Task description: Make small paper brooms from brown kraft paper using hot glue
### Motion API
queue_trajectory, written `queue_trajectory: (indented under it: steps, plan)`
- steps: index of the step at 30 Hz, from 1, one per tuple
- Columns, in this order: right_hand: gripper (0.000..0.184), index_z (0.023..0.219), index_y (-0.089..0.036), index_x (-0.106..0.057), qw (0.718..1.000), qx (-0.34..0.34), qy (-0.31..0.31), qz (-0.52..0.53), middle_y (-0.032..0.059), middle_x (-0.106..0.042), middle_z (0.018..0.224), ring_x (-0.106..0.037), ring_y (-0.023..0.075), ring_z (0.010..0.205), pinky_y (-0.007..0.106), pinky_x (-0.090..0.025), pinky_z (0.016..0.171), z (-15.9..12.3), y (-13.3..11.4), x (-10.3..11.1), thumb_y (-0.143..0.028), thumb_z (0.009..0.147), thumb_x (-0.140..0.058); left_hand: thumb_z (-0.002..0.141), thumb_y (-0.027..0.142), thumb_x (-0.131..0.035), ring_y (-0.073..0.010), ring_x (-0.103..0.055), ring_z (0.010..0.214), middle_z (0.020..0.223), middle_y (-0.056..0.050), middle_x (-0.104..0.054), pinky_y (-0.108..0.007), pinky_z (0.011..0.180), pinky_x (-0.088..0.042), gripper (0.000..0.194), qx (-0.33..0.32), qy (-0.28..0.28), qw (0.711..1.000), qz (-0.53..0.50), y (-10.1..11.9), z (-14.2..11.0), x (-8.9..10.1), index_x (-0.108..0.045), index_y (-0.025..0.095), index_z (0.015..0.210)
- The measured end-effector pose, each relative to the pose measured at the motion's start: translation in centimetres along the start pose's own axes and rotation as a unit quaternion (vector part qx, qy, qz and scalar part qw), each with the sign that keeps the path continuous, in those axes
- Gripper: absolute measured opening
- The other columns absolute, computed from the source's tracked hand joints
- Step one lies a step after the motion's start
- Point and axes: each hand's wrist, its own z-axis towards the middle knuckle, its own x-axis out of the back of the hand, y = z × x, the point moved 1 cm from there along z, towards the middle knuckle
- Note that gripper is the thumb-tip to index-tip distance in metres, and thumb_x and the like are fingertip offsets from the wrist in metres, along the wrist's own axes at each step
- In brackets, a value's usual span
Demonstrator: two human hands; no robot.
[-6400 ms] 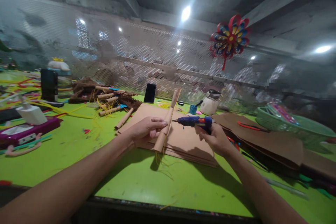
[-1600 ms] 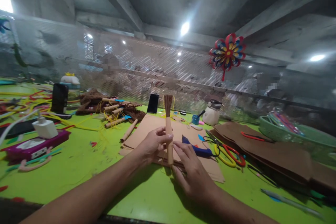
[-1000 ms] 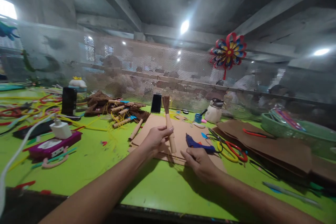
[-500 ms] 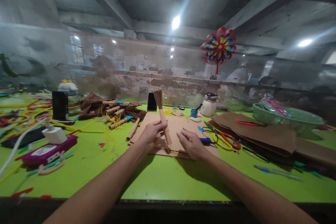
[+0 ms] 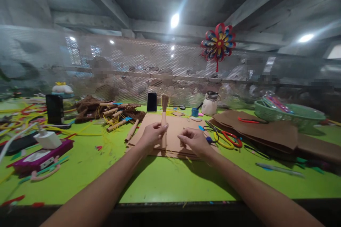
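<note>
Upright in my left hand (image 5: 154,134) is a small paper broom (image 5: 164,113), its thumb and fingers closed round the rolled brown handle. The fringed brown end points up. My right hand (image 5: 194,139) is apart from it on the right, fingertips pinched together; anything between them is too small or hidden to make out. Both hands are above a stack of brown paper sheets (image 5: 149,122). Similar rolled pieces with fringed ends (image 5: 113,113) are piled to the left, and one lone paper roll (image 5: 132,130) lies beside the stack.
Scissors (image 5: 226,141), a blue jar (image 5: 195,112) and a white pot (image 5: 210,103) stand or lie right of centre. Further right are large brown sheets (image 5: 255,129) and a green basket (image 5: 306,115). A purple power strip (image 5: 42,158) and phone (image 5: 54,109) occupy the left.
The paper broom has turned from a leftward tilt to nearly vertical in my left hand. My right hand keeps its pinch. The whole view has shifted slightly.
</note>
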Motion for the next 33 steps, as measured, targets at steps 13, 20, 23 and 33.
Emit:
queue_trajectory:
  steps: [13, 20, 23, 33]
  plan:
    - [0.026, 0.087, -0.014, -0.067, 0.988, 0.036, -0.101, -0.108, 0.0065, -0.065, 0.087, -0.057, 0.0144, 0.075, 0.026, -0.044, 0.066, -0.4, -0.9, -1.7, -0.037, 0.080, -0.057, 0.062, 0.038, -0.070, -0.0143, -0.051, 0.062, 0.069, -0.002, -0.060, -0.024, 0.056, -0.039, 0.035, -0.163, 0.070, 0.970, 0.165, 2.2, -1.8, -1.3, -0.067, 0.013, 0.086]
    - [0.036, 0.108, -0.013, -0.060, 0.960, -0.040, -0.273, 0.050, 0.0048, -0.064, 0.074, -0.058, 0.0112, 0.064, 0.027, -0.047, 0.066, -2.4, -2.1, -3.7, -0.038, 0.082, -0.056, 0.066, 0.039, -0.069, -0.0133, -0.054, 0.072, 0.080, -0.002, -0.063, -0.022, 0.062, -0.042, 0.032, -0.095, 0.016, 0.995, -0.026, 3.4, -1.2, -0.5, -0.065, 0.016, 0.087]
    - [0.039, 0.106, -0.010, -0.062, 0.931, -0.040, -0.362, 0.032, 0.0031, -0.061, 0.064, -0.054, 0.0096, 0.057, 0.025, -0.046, 0.063, -3.8, -3.2, -3.8, -0.039, 0.089, -0.044, 0.064, 0.032, -0.071, -0.0102, -0.053, 0.064, 0.073, -0.001, -0.061, -0.021, 0.061, -0.043, 0.024, -0.063, 0.064, 0.992, -0.090, 3.4, 0.5, 1.2, -0.064, 0.014, 0.078]
    - [0.028, 0.111, -0.018, -0.061, 0.803, 0.220, -0.520, -0.187, 0.0062, -0.069, 0.093, -0.061, 0.0126, 0.085, 0.018, -0.044, 0.075, -8.1, -9.1, -3.6, -0.021, 0.087, -0.046, 0.069, 0.021, -0.066, -0.0152, -0.058, 0.058, 0.064, -0.005, -0.059, -0.026, 0.049, -0.047, 0.011, 0.057, 0.096, 0.994, -0.010, 0.9, 2.2, 3.4, -0.060, 0.013, 0.073]
